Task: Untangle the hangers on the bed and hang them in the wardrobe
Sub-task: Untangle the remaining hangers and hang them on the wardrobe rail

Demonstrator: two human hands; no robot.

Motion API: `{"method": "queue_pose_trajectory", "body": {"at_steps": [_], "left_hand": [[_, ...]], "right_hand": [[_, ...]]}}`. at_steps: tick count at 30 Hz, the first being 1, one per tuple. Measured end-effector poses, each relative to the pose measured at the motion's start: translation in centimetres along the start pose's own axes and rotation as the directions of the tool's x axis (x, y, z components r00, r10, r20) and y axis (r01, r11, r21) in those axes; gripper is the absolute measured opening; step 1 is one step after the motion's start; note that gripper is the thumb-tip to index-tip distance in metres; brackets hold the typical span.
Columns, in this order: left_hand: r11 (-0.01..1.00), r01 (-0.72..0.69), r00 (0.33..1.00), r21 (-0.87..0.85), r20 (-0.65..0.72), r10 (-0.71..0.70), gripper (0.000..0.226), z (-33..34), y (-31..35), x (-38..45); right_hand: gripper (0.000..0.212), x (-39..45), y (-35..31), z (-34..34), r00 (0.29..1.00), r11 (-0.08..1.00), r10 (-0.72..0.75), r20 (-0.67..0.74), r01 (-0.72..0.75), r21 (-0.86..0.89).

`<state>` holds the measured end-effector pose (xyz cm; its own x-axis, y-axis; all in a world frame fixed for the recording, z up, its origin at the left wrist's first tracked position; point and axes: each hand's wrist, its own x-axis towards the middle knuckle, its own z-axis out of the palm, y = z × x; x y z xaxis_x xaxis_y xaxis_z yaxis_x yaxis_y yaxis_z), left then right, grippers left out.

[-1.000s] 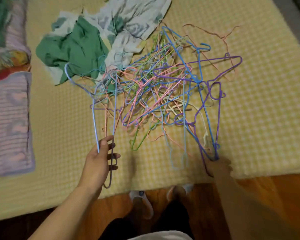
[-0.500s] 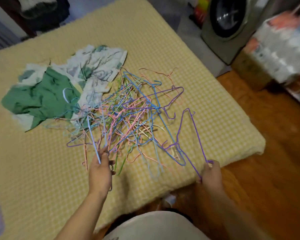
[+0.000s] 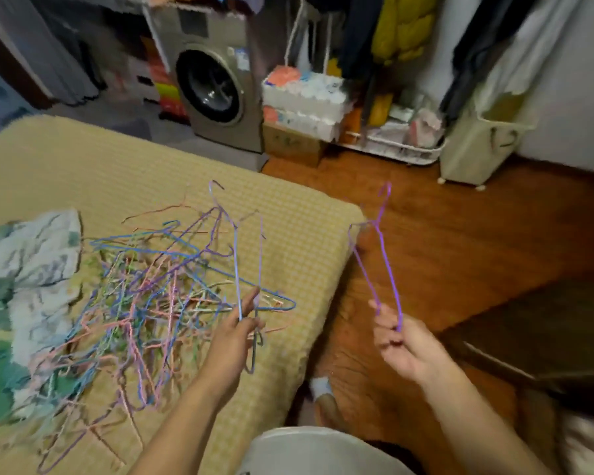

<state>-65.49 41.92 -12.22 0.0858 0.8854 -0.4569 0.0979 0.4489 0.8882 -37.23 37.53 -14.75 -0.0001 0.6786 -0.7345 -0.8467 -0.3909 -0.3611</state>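
A person stands at the edge of a bed (image 3: 288, 214) covered in a yellow checked spread, a wire hanger in each hand. The right hand (image 3: 403, 341) pinches the bottom bar of a purple hanger (image 3: 379, 258), which is free of the heap and held hook-up over the wooden floor (image 3: 477, 241), clear of the mattress. The left hand (image 3: 234, 341) grips a pale blue hanger (image 3: 237, 262), also raised above the bed, with what looks like a second, greyer wire running down through the same fist; whether that one is fully loose cannot be told. Nearly all the work lies ahead: a dense pile of hangers (image 3: 141, 296) in blue, pink, green and purple sits knotted together on the spread beside some crumpled clothes (image 3: 24, 255). Nothing from the pile appears to be hung yet. Coats and a yellow jacket (image 3: 400, 29) hang at the far side of the room, probably the wardrobe, past a washing machine (image 3: 216, 87).
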Motion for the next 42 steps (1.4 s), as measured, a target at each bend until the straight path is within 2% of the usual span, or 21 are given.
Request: {"method": "queue_pose_trajectory", "body": {"at_steps": [2, 3, 4, 6, 7, 10, 12, 14, 16, 18, 20, 22, 25, 27, 29, 33, 35, 37, 42], "left_hand": [[0.995, 0.096, 0.975, 0.003, 0.203, -0.094, 0.033, 3.4, -0.4, -1.0], [0.991, 0.132, 0.95, 0.033, 0.281, -0.136, 0.032, 5.0, -0.5, -1.6], [0.986, 0.149, 0.921, 0.08, 0.351, -0.168, 0.032, 6.8, -0.9, -2.3], [0.972, 0.144, 0.876, 0.188, 0.432, -0.214, 0.03, 10.7, -1.1, -3.6], [0.961, 0.133, 0.843, 0.243, 0.483, -0.239, 0.029, 13.5, -0.9, -4.8], [0.928, 0.075, 0.767, 0.365, 0.573, -0.288, 0.024, 20.0, -0.7, -7.0], [0.9, -0.077, 0.713, 0.429, 0.655, -0.251, 0.021, 25.0, -0.1, -9.0], [0.883, -0.147, 0.653, 0.446, 0.714, -0.252, 0.02, 30.5, 0.8, -11.3], [0.886, -0.156, 0.595, 0.436, 0.758, -0.268, 0.018, 34.4, 2.4, -13.5], [0.904, -0.161, 0.478, 0.395, 0.833, -0.279, 0.018, 40.5, 3.9, -17.7], [0.927, -0.134, 0.425, 0.351, 0.865, -0.266, 0.018, 43.1, 5.5, -19.8], [0.949, -0.138, 0.313, 0.283, 0.921, -0.229, 0.025, 48.2, 7.7, -24.2], [0.971, -0.113, 0.242, 0.209, 0.954, -0.177, 0.028, 55.2, 10.4, -28.7], [0.978, -0.111, 0.208, 0.177, 0.966, -0.151, 0.026, 59.4, 13.0, -31.7], [0.969, -0.194, 0.191, 0.153, 0.975, -0.115, 0.027, 63.1, 15.1, -34.0], [0.941, -0.336, 0.124, 0.041, 0.992, 0.001, 0.029, 69.0, 18.1, -37.3], [0.939, -0.343, 0.092, -0.017, 0.994, 0.052, 0.029, 71.6, 18.9, -38.2], [0.937, -0.343, 0.046, -0.069, 0.995, 0.09, 0.027, 73.9, 19.5, -38.5], [0.919, -0.37, -0.056, -0.134, 0.991, 0.121, 0.027, 80.0, 21.3, -38.5]], "right_hand": [[0.058, -4.8, 2.3, -3.8, 0.994, 0.983, 0.048, 0.098, -0.064, 0.174], [0.06, -6.7, 3.3, -5.4, 0.993, 0.973, 0.041, 0.11, -0.065, 0.223], [0.052, -8.8, 4.1, -7.0, 0.994, 0.962, 0.023, 0.104, -0.051, 0.269], [0.015, -12.3, 5.0, -10.5, 0.998, 0.942, -0.025, -0.05, 0.041, 0.332], [0.007, -14.7, 5.0, -12.8, 0.986, 0.921, -0.081, -0.143, 0.129, 0.368], [0.021, -19.7, 4.5, -18.0, 0.933, 0.842, -0.169, -0.317, 0.304, 0.446], [0.036, -23.4, 3.8, -21.1, 0.889, 0.79, -0.231, -0.396, 0.409, 0.457], [0.055, -27.1, 2.4, -24.0, 0.829, 0.749, -0.276, -0.486, 0.502, 0.432], [0.056, -29.6, 0.8, -25.6, 0.782, 0.743, -0.318, -0.537, 0.557, 0.371], [0.04, -33.8, -1.7, -28.7, 0.722, 0.729, -0.392, -0.57, 0.622, 0.286], [0.022, -35.5, -4.0, -28.8, 0.663, 0.783, -0.398, -0.634, 0.606, 0.143], [0.013, -39.2, -7.4, -30.7, 0.58, 0.767, -0.467, -0.667, 0.641, 0.021], [0.025, -43.6, -13.3, -31.8, 0.497, 0.779, -0.52, -0.695, 0.61, -0.147], [0.037, -47.0, -17.2, -32.2, 0.502, 0.779, -0.533, -0.682, 0.605, -0.164], [0.04, -49.8, -20.4, -32.3, 0.47, 0.755, -0.564, -0.679, 0.626, -0.195], [0.016, -52.9, -25.3, -34.0, 0.273, 0.622, -0.63, -0.727, 0.738, -0.263], [0.007, -53.4, -27.2, -34.8, 0.129, 0.577, -0.609, -0.782, 0.749, -0.326], [0.011, -53.5, -29.0, -35.4, -0.004, 0.543, -0.572, -0.82, 0.748, -0.383], [0.024, -54.4, -33.9, -36.1, -0.162, 0.481, -0.502, -0.85, 0.764, -0.43]]}}
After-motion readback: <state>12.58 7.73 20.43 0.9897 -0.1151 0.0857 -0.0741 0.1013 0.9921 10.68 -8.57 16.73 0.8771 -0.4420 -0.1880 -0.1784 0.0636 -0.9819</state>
